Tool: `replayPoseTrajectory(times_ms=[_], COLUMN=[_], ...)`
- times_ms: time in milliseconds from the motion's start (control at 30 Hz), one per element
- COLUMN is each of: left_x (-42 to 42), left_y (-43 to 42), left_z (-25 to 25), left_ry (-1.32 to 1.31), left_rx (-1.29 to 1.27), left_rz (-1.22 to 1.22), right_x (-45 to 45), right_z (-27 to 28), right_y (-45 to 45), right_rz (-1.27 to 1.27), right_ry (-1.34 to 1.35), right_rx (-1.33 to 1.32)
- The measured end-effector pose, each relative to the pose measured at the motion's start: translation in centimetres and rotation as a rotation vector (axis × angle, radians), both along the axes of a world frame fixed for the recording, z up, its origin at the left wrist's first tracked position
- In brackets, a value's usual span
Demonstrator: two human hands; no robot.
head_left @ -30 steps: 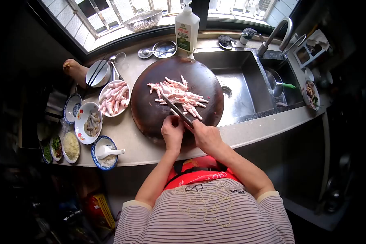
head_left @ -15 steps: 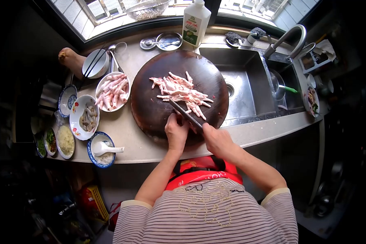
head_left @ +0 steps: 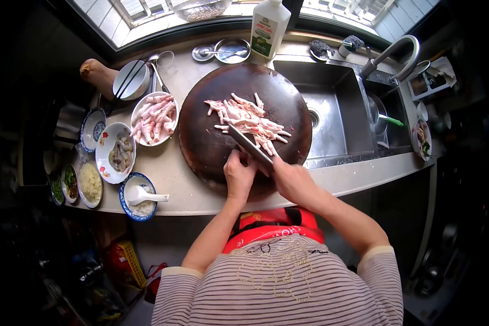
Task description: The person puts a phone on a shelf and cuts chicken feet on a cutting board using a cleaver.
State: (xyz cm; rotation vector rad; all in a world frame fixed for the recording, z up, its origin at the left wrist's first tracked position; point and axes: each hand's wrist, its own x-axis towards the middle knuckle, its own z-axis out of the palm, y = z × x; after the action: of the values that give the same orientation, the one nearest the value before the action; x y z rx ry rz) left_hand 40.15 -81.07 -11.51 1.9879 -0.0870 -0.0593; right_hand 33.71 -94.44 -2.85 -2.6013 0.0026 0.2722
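Note:
My right hand [head_left: 293,180] grips a cleaver [head_left: 250,146], its blade slanting up and left over the near part of a round dark wooden chopping board [head_left: 201,130]. Close by on the left, my left hand [head_left: 239,174] is closed, fingers pinched at the blade's near side. It holds a pale pink piece that looks like a chicken foot, mostly hidden by fingers and blade. Just beyond the blade lies a pile of chicken feet [head_left: 247,117], cut and spread on the board. More chicken feet [head_left: 155,117] fill a white bowl left of the board.
On the left stand a flowered bowl of shrimp [head_left: 116,152], a blue-rimmed bowl with a white spoon [head_left: 141,194] and small dishes of chopped ingredients [head_left: 90,185]. A white bottle [head_left: 268,30] stands behind the board. To the right is a steel sink [head_left: 331,108] with a faucet [head_left: 410,49].
The cleaver has tilted, so more of its broad face shows above my left hand. Both hands stay close together at the board's near side. The whole view has shifted slightly.

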Motion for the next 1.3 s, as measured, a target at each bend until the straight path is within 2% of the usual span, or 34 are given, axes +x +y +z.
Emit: replayPoseTrajectory(times_ms=[67, 167, 200, 300, 400, 467, 600, 667, 733, 833, 867, 900, 933, 967, 1000, 1033, 1067, 1100, 1133, 1167, 1233, 1300], left_x=[0.1, 0.0, 0.0, -0.3, -0.2, -0.3, -0.2, -0.5, -0.5, -0.2, 0.0, 0.7, 1.3, 2.4, 3.9, 4.7, 6.5, 6.9, 7.7, 8.1, 9.4, 9.2], left_y=[-0.1, 0.0, 0.0, -0.2, 0.2, 0.4, 0.1, 0.0, -0.2, 0.6, 0.9, 1.7, 2.3, 2.5, 3.0, 3.2, 3.1, 2.7, 2.5, 2.2, 0.0, -1.5], left_z=[1.0, 0.2, -0.1, 1.4, 0.7, 0.3, -0.1, 1.4, 1.2, 0.6, 2.5, 1.2, 1.9, 3.5, 6.1, 10.8, 13.8, 18.0, 20.6, 22.8, 20.3, 7.9], left_ry=[0.066, -0.128, -0.121, -0.020, 0.129, 0.081, -0.148, -0.097, -0.139, -0.006, 0.224, 0.183, -0.033, -0.255, -0.319, -0.394, -0.697, -0.712, -0.931, -0.997, -1.019, -0.617], left_rx=[-0.017, 0.010, 0.006, 0.002, -0.082, -0.078, 0.002, -0.004, -0.037, 0.029, -0.039, -0.050, -0.087, -0.123, -0.147, -0.090, 0.002, -0.054, 0.045, 0.079, 0.246, 0.922], left_rz=[0.015, 0.041, 0.040, 0.043, 0.017, -0.003, 0.013, 0.010, 0.017, -0.069, -0.076, -0.105, 0.037, 0.170, 0.240, 0.234, 0.222, 0.207, 0.169, 0.096, 0.032, -0.345], right_x=[3.2, 5.7, 5.5, 2.8, -0.7, -1.3, 3.4, 3.3, 1.9, 0.8, 0.7, 0.7, 0.6, 0.8, 0.8, 0.7, 0.6, 0.6, 0.6, 0.6, 0.7, 0.0], right_z=[-0.2, -1.6, -1.8, -0.6, -0.5, 0.2, -2.0, -1.9, -1.3, -1.3, -1.3, -1.4, -1.5, -1.6, -1.6, -1.6, -1.5, -1.3, -1.1, -1.0, -1.3, -1.5], right_y=[1.2, 2.2, 2.1, 1.3, 0.4, 0.6, 3.2, 3.2, 2.4, 1.2, 1.1, 1.1, 1.2, 1.4, 1.5, 1.5, 1.5, 1.3, 1.3, 1.3, 1.3, 2.1], right_rz=[0.011, 0.029, 0.031, 0.000, 0.017, 0.053, 0.038, 0.045, 0.032, 0.017, 0.009, 0.000, 0.004, 0.002, 0.003, 0.005, 0.008, 0.010, 0.008, 0.007, 0.004, 0.031], right_ry=[-0.048, -0.133, -0.153, -0.101, -0.080, -0.045, -0.204, -0.301, -0.228, -0.131, -0.107, -0.085, -0.086, -0.091, -0.099, -0.104, -0.109, -0.116, -0.123, -0.129, -0.174, -0.166], right_rx=[0.022, 0.036, 0.038, 0.015, -0.074, -0.151, -0.073, -0.102, -0.076, -0.078, -0.076, -0.074, -0.079, -0.084, -0.077, -0.073, -0.072, -0.069, -0.065, -0.060, -0.081, -0.094])
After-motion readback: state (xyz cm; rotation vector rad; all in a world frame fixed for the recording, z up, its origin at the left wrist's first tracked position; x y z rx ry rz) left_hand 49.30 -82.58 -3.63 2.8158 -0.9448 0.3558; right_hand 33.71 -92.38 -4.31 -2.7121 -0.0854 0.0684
